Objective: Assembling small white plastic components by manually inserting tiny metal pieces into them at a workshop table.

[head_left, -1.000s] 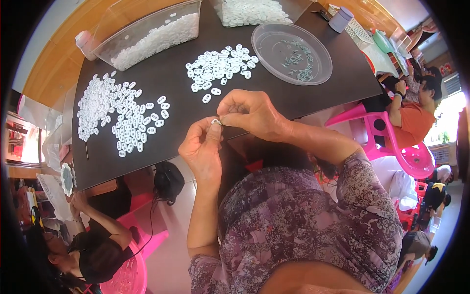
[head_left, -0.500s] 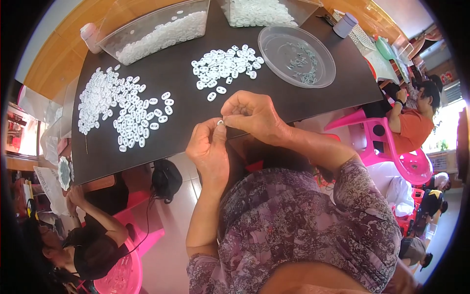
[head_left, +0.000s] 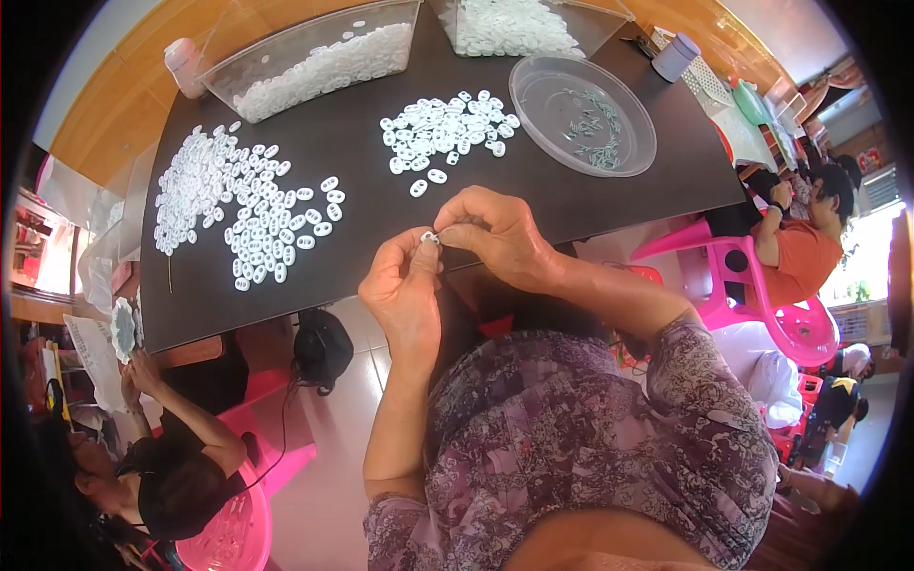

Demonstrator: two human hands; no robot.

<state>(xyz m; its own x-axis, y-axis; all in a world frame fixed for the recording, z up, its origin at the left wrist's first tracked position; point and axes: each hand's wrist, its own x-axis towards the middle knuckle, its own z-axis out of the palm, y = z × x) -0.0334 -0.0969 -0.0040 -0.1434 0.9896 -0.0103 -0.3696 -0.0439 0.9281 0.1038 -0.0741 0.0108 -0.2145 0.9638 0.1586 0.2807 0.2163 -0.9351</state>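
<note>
Just over the near edge of the dark table, my left hand (head_left: 404, 284) pinches a small white plastic piece (head_left: 430, 238) between thumb and forefinger. My right hand (head_left: 497, 233) meets it from the right, thumb and forefinger closed at the piece's edge; whatever tiny part they hold is hidden. Beyond my hands lies a pile of white oval two-holed pieces (head_left: 443, 128), with a couple of loose ones nearer to me. A larger spread of the same pieces (head_left: 262, 214) covers the left of the table. A round clear lid (head_left: 543, 143) holds many tiny grey-green slivers.
Two clear bins (head_left: 314, 71) (head_left: 609, 24) of white pieces stand along the back. A pink-capped bottle (head_left: 183, 67) and a grey-lidded jar (head_left: 675, 57) flank them. Co-workers sit at lower left and far right, on pink chairs (head_left: 804, 328). A black bag (head_left: 324, 350) hangs below the table edge.
My right fingers have drawn slightly apart from the left fingertips, so more of the white piece shows. The whole view has shifted a little; the piles are unchanged.
</note>
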